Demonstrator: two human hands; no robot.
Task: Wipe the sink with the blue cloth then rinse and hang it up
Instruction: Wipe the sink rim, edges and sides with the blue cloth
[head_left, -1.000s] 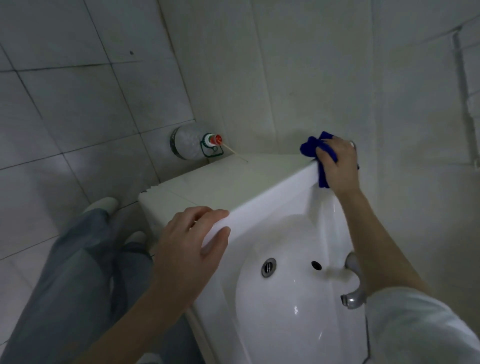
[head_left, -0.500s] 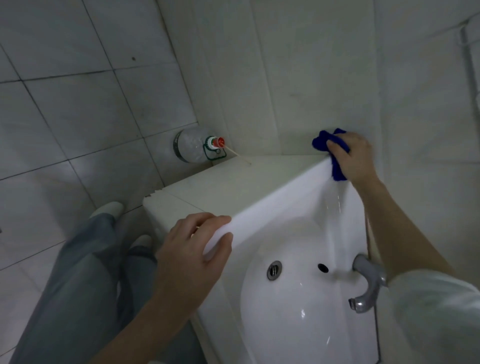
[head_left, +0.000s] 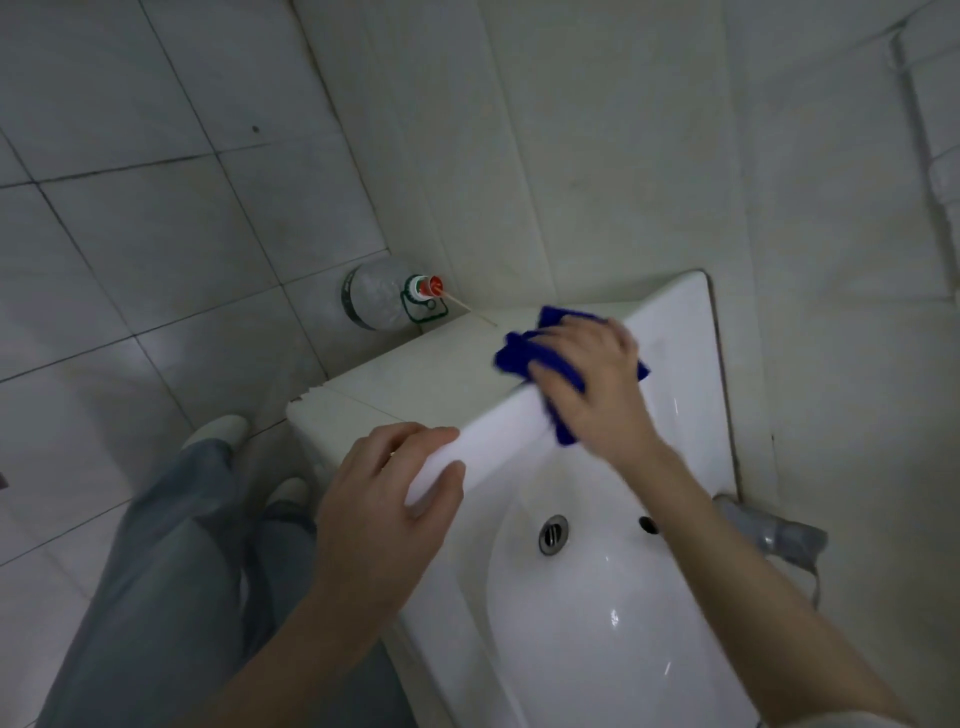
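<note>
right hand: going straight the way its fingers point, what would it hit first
Probably the tiled wall behind the ledge; the right hand, on the blue cloth, points up-left, passing close by the thin stick. Depth is unclear.

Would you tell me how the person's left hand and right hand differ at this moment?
The left hand grips the bare sink rim nearer the person; the right hand holds the bunched blue cloth against the rim farther along. The left hand looks sharp, while the right hand is motion-blurred. Both hands are on the same edge of the sink.
</note>
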